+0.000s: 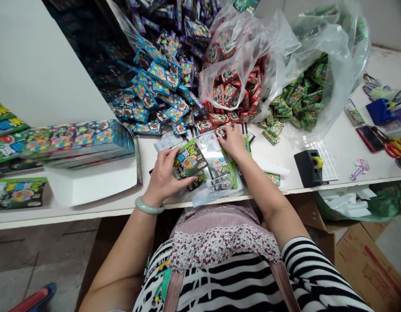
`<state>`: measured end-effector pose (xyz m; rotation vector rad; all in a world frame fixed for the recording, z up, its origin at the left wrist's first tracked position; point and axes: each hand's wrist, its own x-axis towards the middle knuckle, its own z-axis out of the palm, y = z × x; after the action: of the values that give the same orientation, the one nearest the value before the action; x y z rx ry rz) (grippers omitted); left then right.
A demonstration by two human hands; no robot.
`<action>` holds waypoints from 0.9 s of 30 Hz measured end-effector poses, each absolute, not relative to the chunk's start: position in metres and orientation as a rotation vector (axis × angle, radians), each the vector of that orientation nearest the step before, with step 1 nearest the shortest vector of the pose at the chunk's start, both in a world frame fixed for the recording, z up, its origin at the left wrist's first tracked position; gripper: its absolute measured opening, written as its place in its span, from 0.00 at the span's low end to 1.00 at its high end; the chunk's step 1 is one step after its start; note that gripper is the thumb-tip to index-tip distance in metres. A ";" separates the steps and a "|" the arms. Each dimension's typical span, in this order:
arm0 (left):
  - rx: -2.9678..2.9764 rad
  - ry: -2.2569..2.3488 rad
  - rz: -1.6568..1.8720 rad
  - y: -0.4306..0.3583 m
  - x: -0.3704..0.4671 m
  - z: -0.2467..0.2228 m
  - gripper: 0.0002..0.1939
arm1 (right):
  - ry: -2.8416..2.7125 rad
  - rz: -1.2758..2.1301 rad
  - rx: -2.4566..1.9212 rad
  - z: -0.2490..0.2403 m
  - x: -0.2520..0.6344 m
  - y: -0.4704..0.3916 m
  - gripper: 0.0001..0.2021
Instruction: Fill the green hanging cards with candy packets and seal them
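My left hand, with a pale green bangle at the wrist, is closed on a dark printed packet with bright lettering. Beneath it lies a spread of similar packets with clear plastic parts, on the table near its front edge. My right hand reaches past these packets, its fingers closed on a small red printed box at the near edge of the red pile. Part of that box is hidden by the fingers.
Behind are heaps of small blue boxes, purple boxes, bagged red boxes and bagged green boxes. At left stands a white open carton beside a row of packed boxes. A tape dispenser sits at right.
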<state>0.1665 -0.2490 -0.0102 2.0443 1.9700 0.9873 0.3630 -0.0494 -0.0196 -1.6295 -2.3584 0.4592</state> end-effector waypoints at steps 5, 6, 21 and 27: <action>2.006 1.943 0.941 -0.252 0.163 -0.010 0.50 | -2.408 0.569 -1.007 0.011 0.400 -0.054 0.22; 2.009 1.913 0.933 -0.253 0.163 -0.011 0.50 | -2.459 0.572 -0.819 0.022 0.408 -0.059 0.23; 2.180 1.756 0.909 -0.256 0.182 -0.010 0.50 | -2.790 0.787 -0.266 0.054 0.425 -0.107 0.40; 2.118 1.841 0.960 -0.259 0.177 -0.007 0.50 | -2.732 0.732 -0.388 0.046 0.416 -0.130 0.25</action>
<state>0.1765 -0.2593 -0.0075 2.1175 1.8412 0.9596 0.4162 -0.1296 0.0455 -0.3881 -2.7320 0.7319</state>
